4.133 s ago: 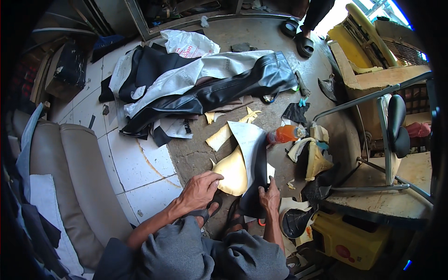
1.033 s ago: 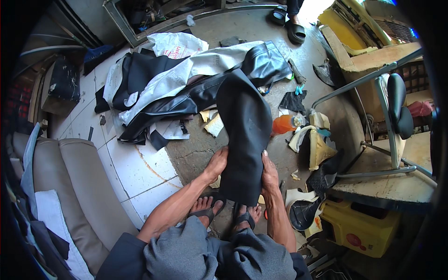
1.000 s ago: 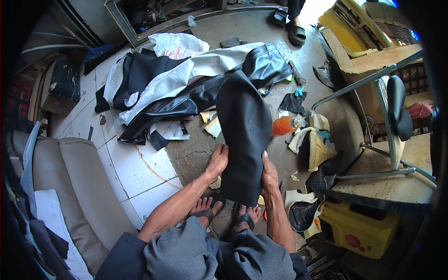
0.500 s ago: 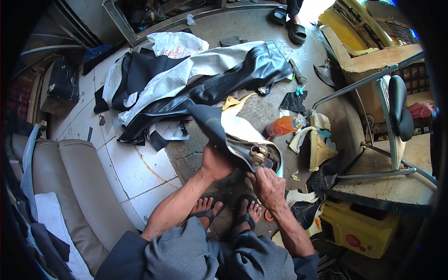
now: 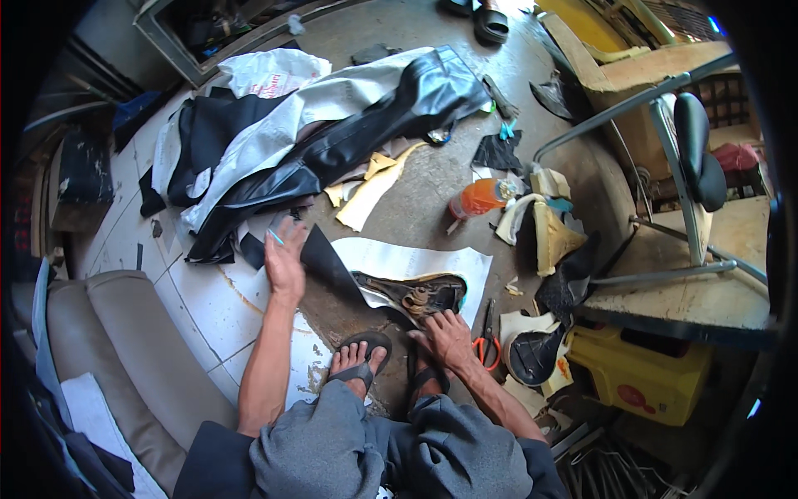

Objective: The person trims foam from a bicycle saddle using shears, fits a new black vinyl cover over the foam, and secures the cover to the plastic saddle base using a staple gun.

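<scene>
White floor tiles [image 5: 189,301], grey concrete [image 5: 420,212], brown padded seat [image 5: 158,358], tubular metal frame [image 5: 690,79].

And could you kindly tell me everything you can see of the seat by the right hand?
The seat lies underside up on the white face of a sheet, spread on the floor. It tapers toward the left and broadens to the right. Its underside is a dark, hollow shell with brownish, worn, metal-looking fittings near the middle, and a paler rim shows along parts of its edge. The right hand touches its near edge. Its top faces down, out of sight.
</scene>
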The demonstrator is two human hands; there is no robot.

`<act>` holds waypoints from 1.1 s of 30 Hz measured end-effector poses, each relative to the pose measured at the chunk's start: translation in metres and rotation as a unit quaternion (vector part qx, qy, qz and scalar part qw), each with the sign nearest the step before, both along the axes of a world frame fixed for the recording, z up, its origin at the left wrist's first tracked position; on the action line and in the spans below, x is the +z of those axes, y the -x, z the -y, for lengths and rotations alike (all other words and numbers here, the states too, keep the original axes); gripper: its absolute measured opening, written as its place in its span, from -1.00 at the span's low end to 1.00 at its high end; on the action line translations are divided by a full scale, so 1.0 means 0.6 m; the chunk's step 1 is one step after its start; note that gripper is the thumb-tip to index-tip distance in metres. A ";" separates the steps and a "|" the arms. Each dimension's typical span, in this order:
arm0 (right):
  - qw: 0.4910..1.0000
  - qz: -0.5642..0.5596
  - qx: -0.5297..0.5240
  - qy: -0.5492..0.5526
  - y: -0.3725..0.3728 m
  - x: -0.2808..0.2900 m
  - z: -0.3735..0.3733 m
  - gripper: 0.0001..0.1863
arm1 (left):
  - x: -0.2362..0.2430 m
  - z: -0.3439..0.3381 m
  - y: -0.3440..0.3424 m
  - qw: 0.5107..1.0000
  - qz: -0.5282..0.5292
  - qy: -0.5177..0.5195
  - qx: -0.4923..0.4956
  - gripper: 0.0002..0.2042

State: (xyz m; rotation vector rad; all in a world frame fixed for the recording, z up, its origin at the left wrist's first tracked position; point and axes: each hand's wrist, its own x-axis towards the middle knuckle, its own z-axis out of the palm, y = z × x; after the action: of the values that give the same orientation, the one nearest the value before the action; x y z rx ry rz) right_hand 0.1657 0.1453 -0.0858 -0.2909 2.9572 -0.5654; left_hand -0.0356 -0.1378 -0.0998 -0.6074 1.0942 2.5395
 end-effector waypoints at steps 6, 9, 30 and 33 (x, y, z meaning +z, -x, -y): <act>0.914 -0.038 -0.399 0.056 -0.029 -0.035 -0.045 -0.70 | 0.109 -0.101 -0.045 0.778 -0.331 0.475 -0.244 -0.70; 0.859 0.063 -0.507 -0.005 -0.037 -0.083 -0.062 -0.57 | 0.068 -0.190 -0.093 0.538 -0.525 0.533 -0.388 -0.28; 0.750 0.125 -0.602 0.245 -0.189 -0.071 -0.034 -0.56 | 0.019 -0.267 -0.145 0.376 -0.563 0.408 -0.612 -0.34; 0.669 0.082 -0.617 0.407 -0.189 -0.068 -0.020 -0.61 | 0.005 -0.255 -0.148 0.391 -0.582 0.407 -0.585 -0.33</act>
State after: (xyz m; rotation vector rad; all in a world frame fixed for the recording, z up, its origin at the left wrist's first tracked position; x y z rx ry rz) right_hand 0.2789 0.1574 -0.1268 1.7009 2.0301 -1.8179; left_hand 0.0532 0.0149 -0.0965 1.5992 1.9500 0.6037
